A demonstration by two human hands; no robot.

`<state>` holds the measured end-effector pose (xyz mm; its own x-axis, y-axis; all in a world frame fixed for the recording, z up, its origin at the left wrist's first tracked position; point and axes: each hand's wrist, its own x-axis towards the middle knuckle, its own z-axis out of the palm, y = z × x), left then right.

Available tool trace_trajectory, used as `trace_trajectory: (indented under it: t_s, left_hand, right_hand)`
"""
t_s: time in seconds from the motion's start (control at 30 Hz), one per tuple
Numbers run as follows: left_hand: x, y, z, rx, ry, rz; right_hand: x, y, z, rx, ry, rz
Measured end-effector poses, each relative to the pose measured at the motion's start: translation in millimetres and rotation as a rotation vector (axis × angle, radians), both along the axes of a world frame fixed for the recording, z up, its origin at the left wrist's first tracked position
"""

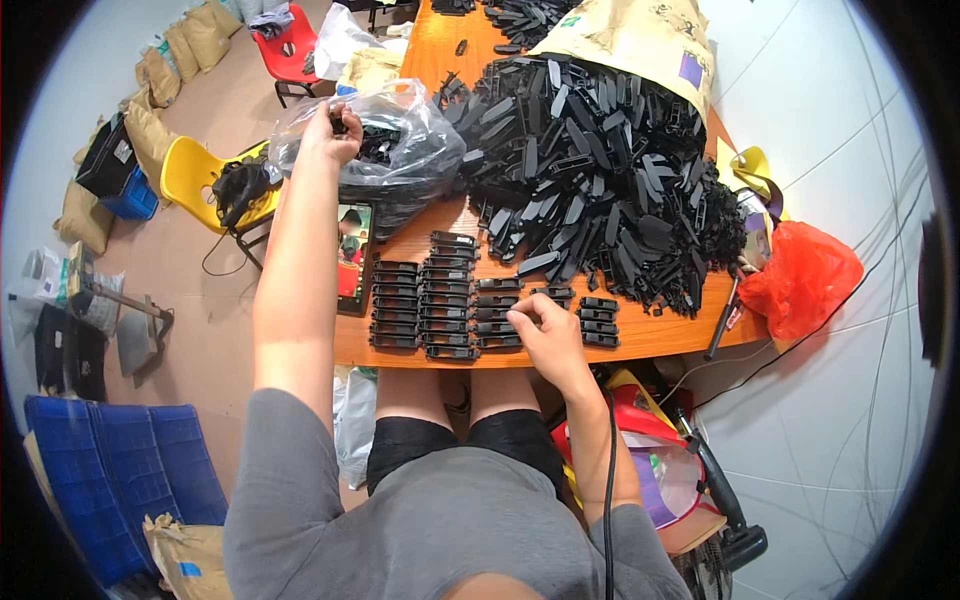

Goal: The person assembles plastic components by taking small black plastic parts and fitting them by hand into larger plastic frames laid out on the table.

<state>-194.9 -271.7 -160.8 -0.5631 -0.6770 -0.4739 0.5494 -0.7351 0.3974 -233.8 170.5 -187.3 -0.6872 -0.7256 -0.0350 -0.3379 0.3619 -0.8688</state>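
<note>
Clock positions are read from the middle of the five columns of black slotted plastic parts (447, 313), laid near the front edge of the orange tabletop (432, 40).

Right hand (552, 340): at 4 o'clock, over the fourth column. Thumb and index fingertips are close together beside the third column; whether a part is clamped cannot be told.

Left hand (340, 142): at 11 o'clock, above the mouth of the clear plastic bag (432, 165) of dark pieces. Fingers are curled; their grip cannot be determined.

Smartphone (353, 255): 10 o'clock. Loose black part pile (600, 190): between 1 and 2 o'clock. Red plastic bag (808, 275): 3 o'clock.
</note>
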Motion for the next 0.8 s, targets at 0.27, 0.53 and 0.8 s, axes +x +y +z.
trace_trajectory:
  t_s: [0.27, 0.53, 0.8]
  left_hand:
    - [68.6, 191.0, -9.0, 0.155, 0.494, -0.213]
    - [97.7, 295.9, -20.6, 0.236, 0.583, -0.303]
    - [98.5, 314.4, -34.7, 0.156, 0.618, -0.358]
  right_hand:
    - [24.7, -21.2, 24.2, -0.241, -0.027, 0.046]
    - [49.7, -21.5, 49.6, -0.384, 0.29, 0.144]
    - [63.4, -21.6, 43.4, -0.234, 0.4, 0.193]
